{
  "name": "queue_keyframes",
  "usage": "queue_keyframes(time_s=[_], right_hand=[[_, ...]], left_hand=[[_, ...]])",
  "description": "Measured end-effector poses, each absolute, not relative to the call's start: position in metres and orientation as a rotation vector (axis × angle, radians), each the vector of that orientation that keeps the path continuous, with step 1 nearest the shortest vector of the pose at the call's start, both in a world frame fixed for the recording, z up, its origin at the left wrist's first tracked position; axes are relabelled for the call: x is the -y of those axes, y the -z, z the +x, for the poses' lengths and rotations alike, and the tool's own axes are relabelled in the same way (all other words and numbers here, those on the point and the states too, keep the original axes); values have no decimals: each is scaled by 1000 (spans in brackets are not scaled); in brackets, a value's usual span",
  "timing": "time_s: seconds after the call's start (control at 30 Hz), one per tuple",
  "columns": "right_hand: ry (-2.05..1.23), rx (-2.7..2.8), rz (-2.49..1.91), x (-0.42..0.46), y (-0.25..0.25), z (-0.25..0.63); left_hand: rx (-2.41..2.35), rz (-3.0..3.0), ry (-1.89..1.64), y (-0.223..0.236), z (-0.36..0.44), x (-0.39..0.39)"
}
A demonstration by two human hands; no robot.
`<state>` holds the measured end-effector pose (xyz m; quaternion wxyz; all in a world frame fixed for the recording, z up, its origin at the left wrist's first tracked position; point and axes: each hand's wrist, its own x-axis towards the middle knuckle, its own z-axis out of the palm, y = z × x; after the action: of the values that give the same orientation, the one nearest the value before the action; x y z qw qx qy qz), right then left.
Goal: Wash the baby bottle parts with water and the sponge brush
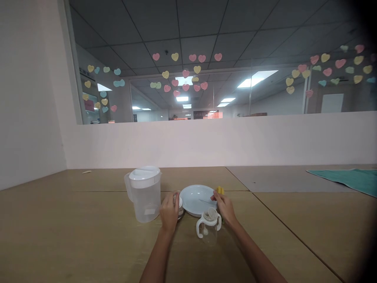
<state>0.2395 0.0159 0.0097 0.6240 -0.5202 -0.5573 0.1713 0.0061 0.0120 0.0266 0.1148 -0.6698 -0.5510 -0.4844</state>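
A clear water pitcher [145, 193] with a white lid stands on the wooden table. Right of it lies a white plate [196, 199]. My left hand [169, 212] is closed around a small round white-and-clear object [178, 204] at the plate's left edge. My right hand [224, 206] rests at the plate's right edge, fingers curled, next to a yellow object [219, 190] that is partly hidden behind it; what it grips I cannot make out. A clear two-handled sippy cup [209, 226] with a white lid stands just in front of the plate, between my forearms.
The tabletop [73, 228] stretches wide to left and right. A teal cloth [350, 179] lies at the far right. A low white partition wall [224, 141] with a window full of paper hearts closes the back. A small scrap [86, 171] lies far left.
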Motion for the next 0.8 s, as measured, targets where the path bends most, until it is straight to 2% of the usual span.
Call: queue_keyframes(time_s=[0.17,0.37,0.5,0.8], right_hand=[[-420,1294,-1158,-16,-10,238],[-350,1427,-1123,-6,-22,228],[-326,1530,-1071,0,-29,222],[-517,1458,-836,-1,-35,220]], left_hand=[[1464,-1997,1602,-21,22,-12],[1460,-2082,1847,-40,46,-12],[1334,-2402,1847,-51,58,-19],[1154,-2618,1929,-72,90,-19]])
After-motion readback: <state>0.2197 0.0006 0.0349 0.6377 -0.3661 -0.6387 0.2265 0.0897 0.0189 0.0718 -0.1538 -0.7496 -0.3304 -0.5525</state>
